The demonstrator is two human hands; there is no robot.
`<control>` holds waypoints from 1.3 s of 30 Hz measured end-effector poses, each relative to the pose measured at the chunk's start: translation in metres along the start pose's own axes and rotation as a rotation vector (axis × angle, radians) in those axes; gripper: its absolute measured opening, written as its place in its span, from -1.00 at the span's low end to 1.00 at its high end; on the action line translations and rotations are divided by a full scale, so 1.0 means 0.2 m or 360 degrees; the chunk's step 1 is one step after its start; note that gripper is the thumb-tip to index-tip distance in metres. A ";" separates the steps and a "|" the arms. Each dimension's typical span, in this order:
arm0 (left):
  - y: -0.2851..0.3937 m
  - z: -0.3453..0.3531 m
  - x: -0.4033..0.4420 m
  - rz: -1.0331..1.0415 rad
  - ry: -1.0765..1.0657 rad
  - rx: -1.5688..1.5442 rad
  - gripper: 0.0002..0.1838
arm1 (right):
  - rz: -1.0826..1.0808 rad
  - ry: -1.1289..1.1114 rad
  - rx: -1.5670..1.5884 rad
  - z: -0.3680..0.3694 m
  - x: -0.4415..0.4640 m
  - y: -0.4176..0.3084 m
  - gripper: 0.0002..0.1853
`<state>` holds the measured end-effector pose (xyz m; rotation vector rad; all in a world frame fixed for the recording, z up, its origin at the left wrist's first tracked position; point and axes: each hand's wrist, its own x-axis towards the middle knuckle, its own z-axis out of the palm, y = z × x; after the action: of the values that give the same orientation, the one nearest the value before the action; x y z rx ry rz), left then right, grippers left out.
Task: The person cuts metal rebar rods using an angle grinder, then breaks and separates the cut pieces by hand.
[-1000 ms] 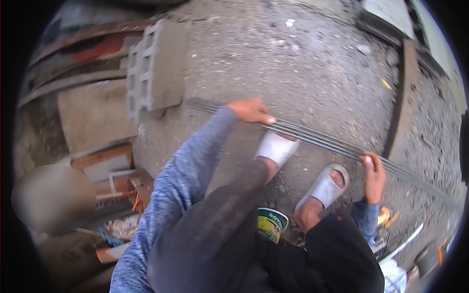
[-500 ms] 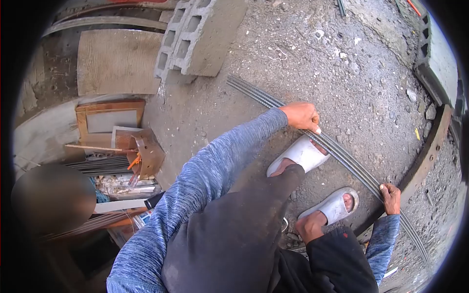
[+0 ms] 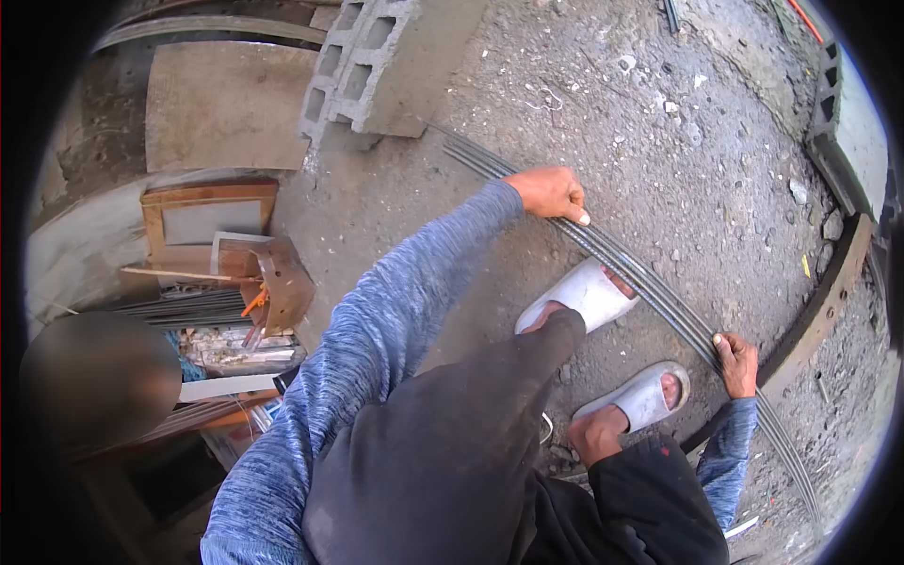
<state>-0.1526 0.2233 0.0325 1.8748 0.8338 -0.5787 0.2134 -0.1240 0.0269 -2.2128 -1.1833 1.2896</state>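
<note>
A bundle of several thin ribbed steel rebars (image 3: 650, 282) runs diagonally across the middle of the view, just above the ground and in front of my white slip-on shoes. My left hand (image 3: 554, 193) is closed round the bundle toward its upper-left end, fingers curled and thumb on the near side. Lower down to the right, my right hand (image 3: 736, 364) grips the same bars. Beyond it the bar ends fan out slightly over the gravel. At the upper-left end, one bar reaches farther than the others.
Hollow concrete blocks (image 3: 363, 66) stand at the upper left, near a plywood sheet (image 3: 226, 104). A curved metal beam (image 3: 819, 306) lies at the right. Wooden frames (image 3: 209, 226) and stacked rods fill the left side, where another person's blurred head (image 3: 99, 377) shows.
Both my hands have shifted slightly up and left, still on the rebars. The bundle has slid the same way a little, and one bar's end now sticks out farther.
</note>
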 end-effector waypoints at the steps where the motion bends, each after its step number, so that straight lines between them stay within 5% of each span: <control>1: 0.00 0.00 -0.01 -0.0008 0.0013 -0.0007 -0.59 | -0.0001 0.0000 -0.0010 0.00 0.00 0.00 -0.62; 34: -0.01 -0.19 -0.13 -0.0275 -0.0086 0.0070 -0.54 | -0.0014 -0.0055 -0.0031 0.09 0.07 -0.28 -0.63; 39: 0.17 -0.02 0.09 0.0133 -0.0313 0.0346 -0.52 | 0.0046 -0.0344 0.0239 0.01 0.08 -0.07 -0.66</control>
<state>-0.1156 0.2227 0.0415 1.9991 0.5795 -0.8135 0.2091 -0.1025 0.0248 -2.0312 -1.0902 1.6075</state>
